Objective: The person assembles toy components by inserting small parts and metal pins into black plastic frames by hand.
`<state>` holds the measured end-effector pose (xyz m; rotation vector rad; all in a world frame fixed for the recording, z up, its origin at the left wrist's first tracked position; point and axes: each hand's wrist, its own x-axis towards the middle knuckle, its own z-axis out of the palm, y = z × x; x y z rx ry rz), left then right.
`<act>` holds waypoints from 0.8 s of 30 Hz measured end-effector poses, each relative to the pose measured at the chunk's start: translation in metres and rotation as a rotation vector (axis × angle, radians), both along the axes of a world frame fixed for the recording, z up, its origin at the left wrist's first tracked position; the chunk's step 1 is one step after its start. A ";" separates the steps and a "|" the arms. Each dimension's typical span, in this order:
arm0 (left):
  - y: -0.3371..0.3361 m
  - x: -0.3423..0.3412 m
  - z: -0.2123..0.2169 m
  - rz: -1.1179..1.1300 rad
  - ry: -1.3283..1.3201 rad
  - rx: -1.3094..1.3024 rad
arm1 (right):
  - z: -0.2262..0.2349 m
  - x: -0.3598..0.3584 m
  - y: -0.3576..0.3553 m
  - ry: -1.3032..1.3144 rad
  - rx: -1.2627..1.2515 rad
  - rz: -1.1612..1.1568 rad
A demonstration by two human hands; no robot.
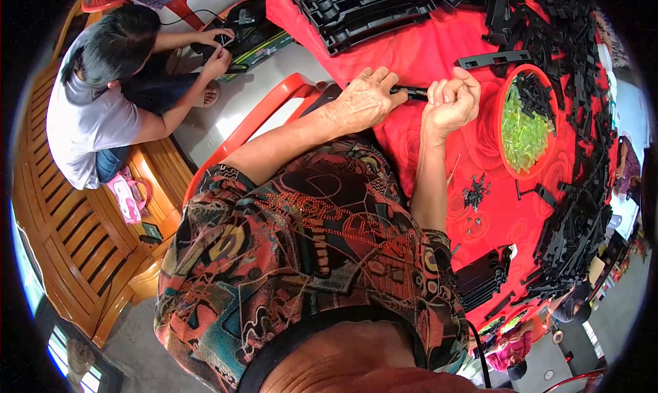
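Observation:
Over the red-covered table, a slim black plastic piece (413,92) stretches between my two hands. My left hand (369,98) is closed around one end, with its back up. The other end meets my right hand (452,102), whose fingers are curled and pinched on it. Much of the piece is hidden by my fingers, so its exact kind does not show. A long black plastic part (495,59) lies just beyond my right hand. To the right stands a red basin (505,158) with small light green pieces (524,138) and small black pieces (534,94) inside.
Black plastic parts (579,221) heap along the table's right side. Ribbed black trays (360,12) stand at the far edge. Small dark pieces (475,193) lie nearer me. A red chair (264,108) is at my left; beyond it a person (103,98) sits on a wooden bench (82,249), handling something black.

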<state>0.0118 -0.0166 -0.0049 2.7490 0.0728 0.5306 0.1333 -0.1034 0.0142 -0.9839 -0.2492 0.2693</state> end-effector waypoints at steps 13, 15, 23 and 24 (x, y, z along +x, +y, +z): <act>0.001 0.000 -0.004 -0.042 0.039 0.002 | -0.007 0.003 -0.001 0.027 -0.016 -0.001; 0.000 0.000 -0.004 -0.038 0.025 -0.015 | -0.007 0.002 -0.002 0.051 -0.031 -0.003; 0.002 0.005 -0.004 -0.062 0.059 -0.063 | -0.010 0.006 0.000 0.054 -0.084 0.004; 0.002 0.006 -0.004 -0.062 0.047 -0.075 | -0.008 0.006 0.002 0.059 -0.096 -0.005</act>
